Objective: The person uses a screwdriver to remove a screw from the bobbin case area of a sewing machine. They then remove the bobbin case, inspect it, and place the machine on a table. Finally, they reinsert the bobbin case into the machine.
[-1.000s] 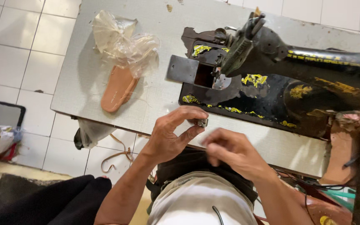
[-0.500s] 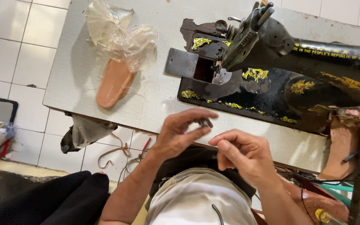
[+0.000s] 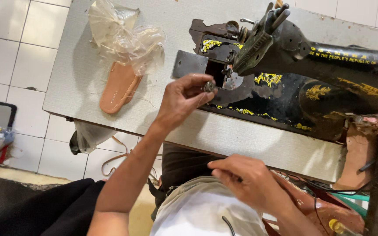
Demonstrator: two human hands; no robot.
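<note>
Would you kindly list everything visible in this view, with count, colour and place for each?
sewing machine: one, black with yellow decoration, right half of the table.
slide plate: one, grey metal, pulled open at the machine's left end.
bobbin case: one, small silver metal piece, pinched in the left hand near the open slot.
table: one, pale grey top.
leather sole piece: one, tan, left part of the table.
plastic bag: one, clear and crumpled, over the sole's far end.
floor tiles: many, white, left of the table.
left hand: one, raised by the machine.
right hand: one, low near the lap.
</note>
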